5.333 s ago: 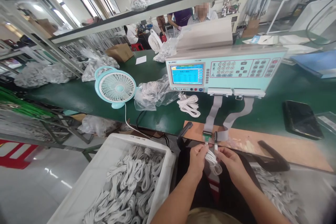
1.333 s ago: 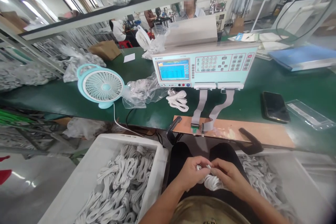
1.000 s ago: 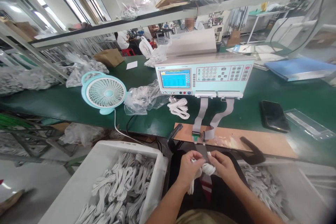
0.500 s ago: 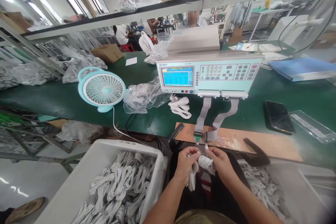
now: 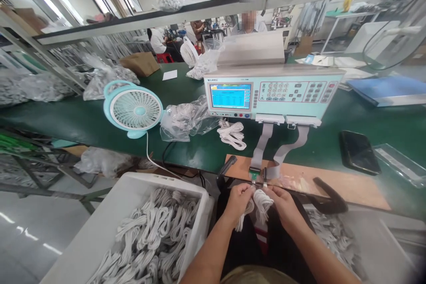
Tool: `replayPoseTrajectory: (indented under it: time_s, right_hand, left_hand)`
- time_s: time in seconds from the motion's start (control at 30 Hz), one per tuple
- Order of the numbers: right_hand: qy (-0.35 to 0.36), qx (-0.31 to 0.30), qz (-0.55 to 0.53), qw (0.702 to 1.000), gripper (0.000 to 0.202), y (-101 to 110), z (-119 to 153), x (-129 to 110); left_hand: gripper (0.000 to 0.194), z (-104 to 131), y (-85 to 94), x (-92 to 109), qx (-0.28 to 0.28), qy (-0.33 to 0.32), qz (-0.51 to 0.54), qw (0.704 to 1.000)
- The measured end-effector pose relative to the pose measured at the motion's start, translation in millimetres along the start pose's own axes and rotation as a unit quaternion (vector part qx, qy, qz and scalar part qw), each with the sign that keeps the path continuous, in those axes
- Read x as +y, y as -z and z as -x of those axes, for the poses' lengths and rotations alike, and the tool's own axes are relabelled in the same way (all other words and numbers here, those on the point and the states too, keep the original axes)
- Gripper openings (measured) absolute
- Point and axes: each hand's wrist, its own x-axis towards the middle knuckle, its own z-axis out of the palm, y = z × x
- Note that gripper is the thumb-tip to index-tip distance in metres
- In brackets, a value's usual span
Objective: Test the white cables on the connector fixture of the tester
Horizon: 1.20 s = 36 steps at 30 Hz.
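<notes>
Coiled white cable bundle (image 5: 262, 204) hanging between 2 bare hands, just below a small green circuit board (image 5: 254, 175). The left hand (image 5: 238, 203) and right hand (image 5: 283, 202) are pinched closed on its ends; whether the plugs are seated, I cannot tell. A 2nd looped white bundle (image 5: 244, 216) hangs under the left hand. The cable looks light, soft and floppy, best gripped by its stiffer plug ends. White plastic bin (image 5: 91, 224), left: many coils. Pale plastic bin (image 5: 369, 230), right: more cables.
</notes>
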Motion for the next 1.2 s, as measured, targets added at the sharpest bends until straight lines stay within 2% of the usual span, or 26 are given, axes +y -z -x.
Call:
replayPoseTrajectory:
  time_s: [0.13,0.43,0.63,0.8,0.93,1.07,1.2]
  right_hand:
    - [0.005,-0.011,-0.001,1.0,0.031,0,1,-2]
    - [0.003,-0.009,-0.008,1.0,0.03,2,-1,4]
    - [0.0,0.007,-0.002,1.0,0.035,-2,3,2]
    - [0.014,0.004,0.026,1.0,0.036,-4,3,-2]
    - [0.003,0.014,0.018,1.0,0.034,-6,2,-4]
    - [-0.017,0.028,-0.018,0.999,0.035,-6,0,-4]
    - [-0.023,0.019,-0.032,0.999,0.036,-5,-2,-2]
  left_hand:
    - [0.029,-1,-5.6,-4,0.042,-0.024,0.012,0.999]
    - [0.034,4,-24.0,-9,0.109,-0.008,0.104,0.989]
    - [0.037,-1,-24.1,-12,0.1,0.001,0.118,0.988]
    - [0.04,-3,-20.1,-14,0.093,-0.002,0.066,0.993]
    - [0.044,-7,-16.9,-6,0.062,-0.03,0.019,0.997]
    - [0.049,-8,-16.9,4,0.065,-0.032,-0.009,0.997]
    - [0.051,-8,-18.2,5,0.072,-0.023,-0.006,0.997]
